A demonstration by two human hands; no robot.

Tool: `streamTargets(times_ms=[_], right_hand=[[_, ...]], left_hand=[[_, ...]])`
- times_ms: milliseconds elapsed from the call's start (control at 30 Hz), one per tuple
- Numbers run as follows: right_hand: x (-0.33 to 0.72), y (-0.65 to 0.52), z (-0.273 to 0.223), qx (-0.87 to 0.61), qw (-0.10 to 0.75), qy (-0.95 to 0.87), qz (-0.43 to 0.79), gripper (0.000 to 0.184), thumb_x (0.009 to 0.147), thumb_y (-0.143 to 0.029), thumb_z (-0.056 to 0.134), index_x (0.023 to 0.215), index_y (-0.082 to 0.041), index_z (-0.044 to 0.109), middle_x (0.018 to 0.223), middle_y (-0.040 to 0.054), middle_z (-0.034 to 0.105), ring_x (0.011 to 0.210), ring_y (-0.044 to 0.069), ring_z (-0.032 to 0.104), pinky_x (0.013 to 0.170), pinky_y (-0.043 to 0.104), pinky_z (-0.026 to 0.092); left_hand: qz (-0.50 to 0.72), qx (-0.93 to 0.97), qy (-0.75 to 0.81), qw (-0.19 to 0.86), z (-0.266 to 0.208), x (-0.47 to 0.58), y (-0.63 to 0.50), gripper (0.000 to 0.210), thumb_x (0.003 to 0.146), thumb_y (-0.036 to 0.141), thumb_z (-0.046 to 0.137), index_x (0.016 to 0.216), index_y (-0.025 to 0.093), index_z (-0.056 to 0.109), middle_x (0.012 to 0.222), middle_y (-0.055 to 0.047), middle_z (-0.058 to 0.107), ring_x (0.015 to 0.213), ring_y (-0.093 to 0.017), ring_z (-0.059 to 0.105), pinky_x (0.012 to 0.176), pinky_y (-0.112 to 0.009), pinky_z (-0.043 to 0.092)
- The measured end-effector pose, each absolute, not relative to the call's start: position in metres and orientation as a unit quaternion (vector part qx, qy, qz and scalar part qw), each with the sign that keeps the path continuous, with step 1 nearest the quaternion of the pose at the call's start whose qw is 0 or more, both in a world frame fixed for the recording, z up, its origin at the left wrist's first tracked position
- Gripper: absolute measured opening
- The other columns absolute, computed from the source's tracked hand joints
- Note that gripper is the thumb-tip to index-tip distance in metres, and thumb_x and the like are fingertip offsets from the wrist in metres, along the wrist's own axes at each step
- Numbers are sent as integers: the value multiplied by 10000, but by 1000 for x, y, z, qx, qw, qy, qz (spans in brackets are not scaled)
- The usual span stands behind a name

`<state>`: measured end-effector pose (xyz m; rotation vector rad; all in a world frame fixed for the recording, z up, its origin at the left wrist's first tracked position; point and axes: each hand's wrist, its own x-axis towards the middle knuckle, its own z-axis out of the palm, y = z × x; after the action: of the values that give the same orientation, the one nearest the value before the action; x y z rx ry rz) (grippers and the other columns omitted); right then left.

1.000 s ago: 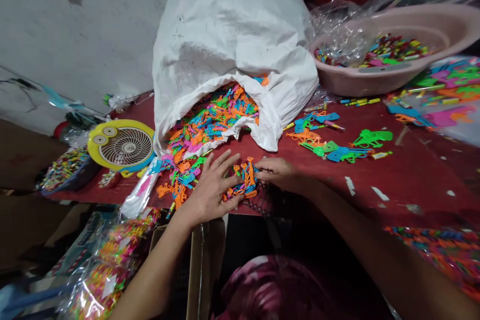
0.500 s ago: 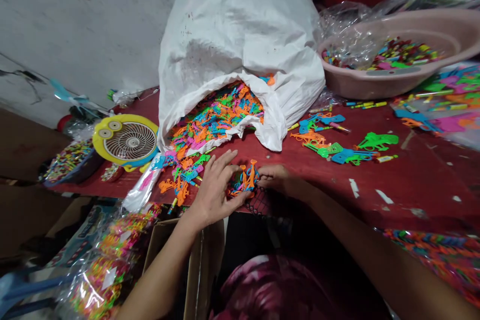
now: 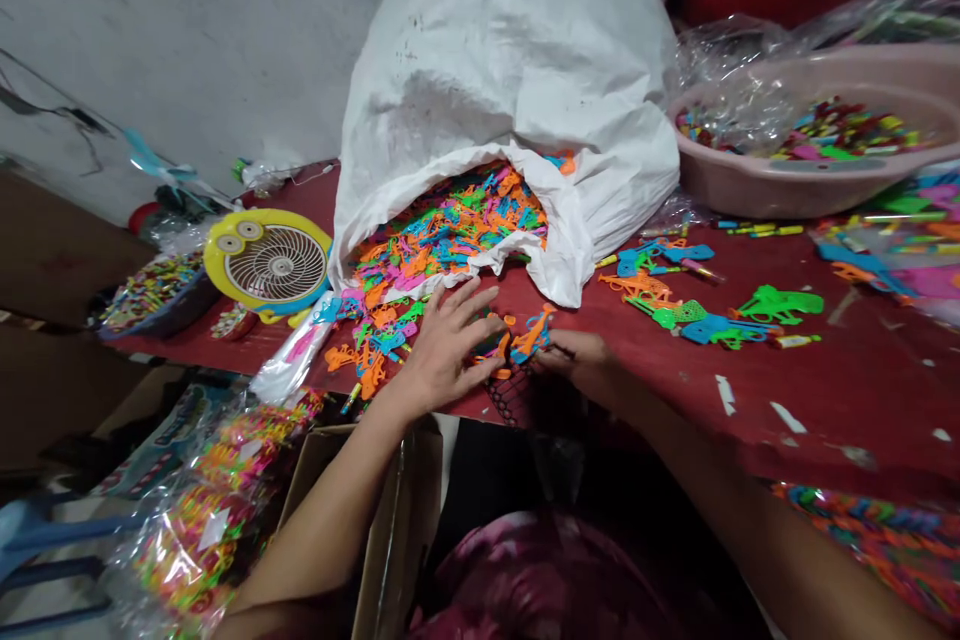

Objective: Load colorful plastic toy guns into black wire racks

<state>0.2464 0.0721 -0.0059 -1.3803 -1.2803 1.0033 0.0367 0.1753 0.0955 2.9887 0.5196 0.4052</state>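
Note:
My left hand (image 3: 450,345) curls its thumb and index finger around a few small plastic toy guns (image 3: 501,352), orange and blue, at the table's near edge. Its other fingers are spread. Just to the right, my right hand (image 3: 589,367) pinches an orange toy gun with blue plastic (image 3: 531,335) by its right end; its fingertips are partly hidden. Beneath the hands is a patch of black mesh (image 3: 506,400). Behind them, a white sack (image 3: 510,50) lies open, with a heap of colourful toy guns (image 3: 457,225) spilling toward my left hand.
Several toy guns (image 3: 780,303) lie to the right on the red table (image 3: 645,400). A pink basin (image 3: 795,190) of small pieces stands behind them. At left are a yellow fan (image 3: 274,265) and a blue basin (image 3: 176,320). Below is a cardboard box (image 3: 401,530).
The toy guns between my hands have come apart into two groups. My right hand has drawn slightly rightward with an orange and blue one. The whole view has shifted a little.

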Motion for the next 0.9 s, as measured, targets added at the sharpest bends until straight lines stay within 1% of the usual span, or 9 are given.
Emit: streamTargets(times_ms=[100,233,300,367,467,567,700,800,900], right_hand=[[245,75,-8,-594,476,-504,408,285,840,-409,571,998,-210,700,786,-1,660,669,158,539,592,260,402],[242,80,-20,-643,456,-507,349,221,824,-413,586,811,-200,643,637,-25,539,581,131,444,521,250,319],[240,82,-25,-655,453,-520,310,235,821,-414,594,725,-200,585,601,-36,460,567,118,398,516,249,285],[237,84,-26,-656,458,-531,280,253,815,-413,599,684,-204,543,589,-43,404,559,109,364,508,249,262],[232,88,-23,-650,473,-531,268,271,816,-418,591,665,-212,501,592,-43,395,548,104,348,493,246,255],[228,89,-18,-654,471,-532,261,316,805,-419,600,616,-218,446,568,-44,399,529,101,343,489,248,262],[230,85,-20,-648,460,-551,252,274,838,-432,585,679,-210,553,616,-20,489,576,127,427,535,256,330],[237,79,-22,-629,461,-580,236,248,848,-435,582,753,-212,634,690,10,573,634,158,499,594,280,389],[241,73,-20,-639,466,-571,221,277,834,-463,607,723,-210,639,663,13,570,622,162,504,578,280,386]], left_hand=[[140,970,196,33,96,27,175,369,915,387,577,1278,321,563,1552,-31,365,1484,-262,202,1196,-563,103],[266,918,291,47,70,14,153,632,878,431,627,1436,285,371,1590,-110,248,1477,-293,215,1188,-553,176],[361,851,373,81,43,11,134,699,887,415,617,1471,251,270,1566,-147,268,1456,-281,266,1174,-519,257],[417,783,443,129,12,9,117,683,902,392,594,1465,222,246,1497,-162,362,1410,-267,351,1153,-499,318],[380,759,480,223,-28,9,106,711,882,406,611,1460,207,247,1450,-160,433,1348,-266,441,1115,-493,386],[335,770,482,249,-45,10,114,716,848,397,638,1442,187,298,1433,-169,469,1329,-295,459,1110,-536,376],[299,787,481,244,-40,17,133,580,833,288,602,1368,167,413,1355,-159,557,1254,-303,518,1099,-569,358],[277,799,470,251,-32,26,142,552,794,185,579,1334,184,463,1312,-119,602,1220,-271,545,1109,-537,349],[263,814,447,261,-30,36,151,556,794,149,524,1346,200,475,1368,-105,575,1281,-242,508,1151,-514,289]])
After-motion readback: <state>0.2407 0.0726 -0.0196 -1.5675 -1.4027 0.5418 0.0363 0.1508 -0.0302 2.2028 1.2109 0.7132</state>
